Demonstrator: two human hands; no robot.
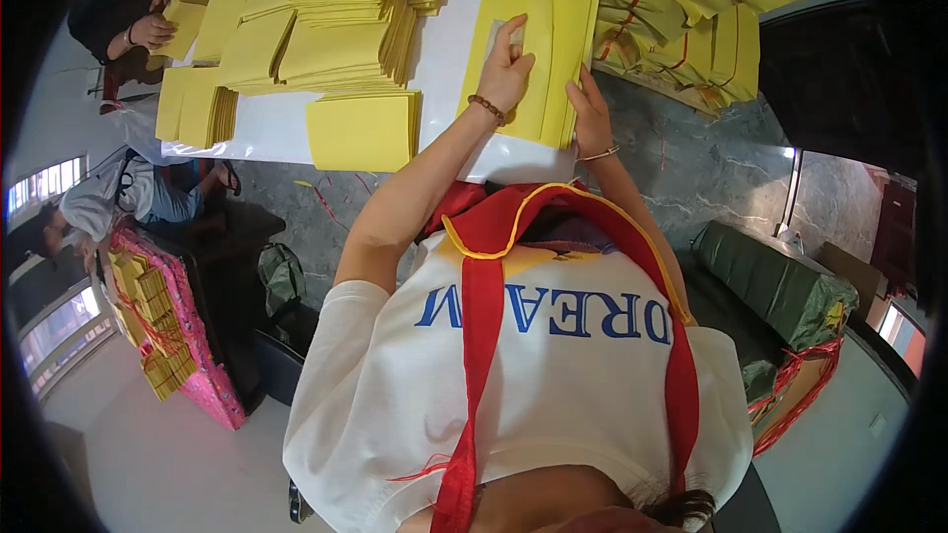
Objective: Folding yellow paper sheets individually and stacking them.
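A stack of yellow paper sheets [553, 69] lies in front of me at the table's near edge, its top sheet creased lengthwise. My left hand [504, 74], with a beaded bracelet at the wrist, rests on the stack's left part. Its index finger stretches over a pale patch, while the other fingers curl in; whatever they may hold is hidden. Along the stack's right edge lies my right hand [591, 114], a bangle on its wrist. Its fingers are stretched out and the thumb touches the paper's edge.
Piles of folded yellow paper [346, 49] cover the left of the white table [444, 49]. Yellow bundles with red ties [681, 30] stand at the right. Another person's hand [153, 32] touches yellow paper at the far left. A green wrapped bundle [775, 281] lies to my right.
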